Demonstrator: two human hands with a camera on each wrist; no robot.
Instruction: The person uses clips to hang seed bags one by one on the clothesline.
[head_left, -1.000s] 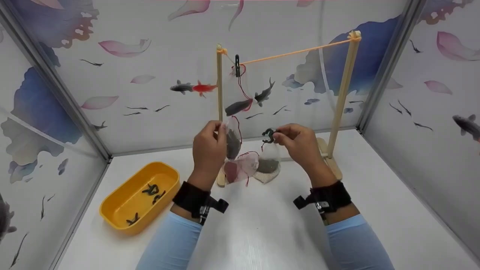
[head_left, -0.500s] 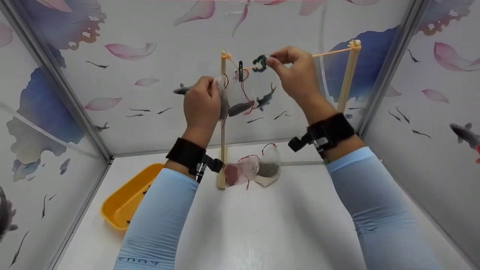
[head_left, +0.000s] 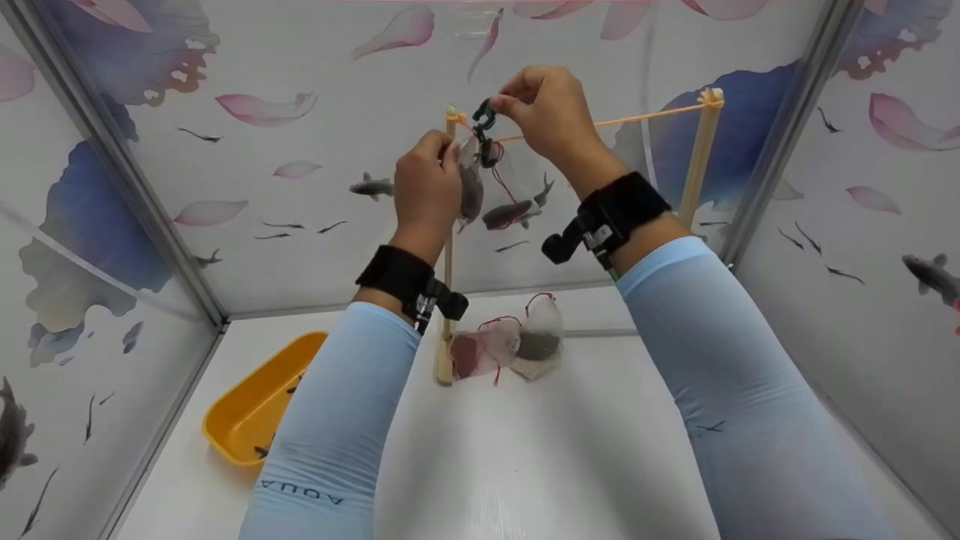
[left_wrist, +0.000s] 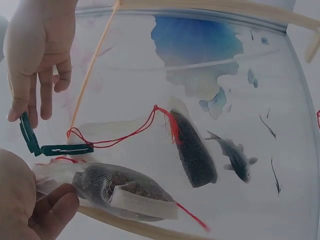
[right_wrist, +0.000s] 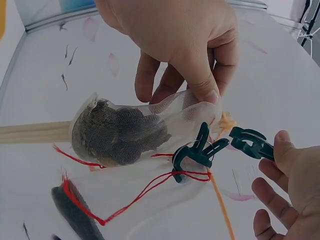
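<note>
My left hand [head_left: 427, 184] pinches the gathered top of a mesh drawstring bag [right_wrist: 117, 132] with dark contents, held up beside the left end of an orange cord [head_left: 652, 116]. Between the thumb and fingers of my right hand [head_left: 551, 112] is a dark green plastic clip [right_wrist: 247, 142], just above the cord. A second green clip [right_wrist: 192, 152] sits on the cord close by. From it hangs another mesh bag with dark contents [left_wrist: 192, 150] and a red drawstring. In the right wrist view the held clip is apart from the bag in my left hand.
Two wooden posts, left [head_left: 448, 281] and right [head_left: 697, 165], carry the cord. A pink mesh bag [head_left: 469, 356] and a white one with grey contents [head_left: 538, 345] lie by the left post's foot. My left sleeve partly covers a yellow basin [head_left: 225, 420] with clips.
Both hands have risen from near the table to the cord, bag and clip in them. The right hand has then moved left, bringing its clip beside the hanging clip.
</note>
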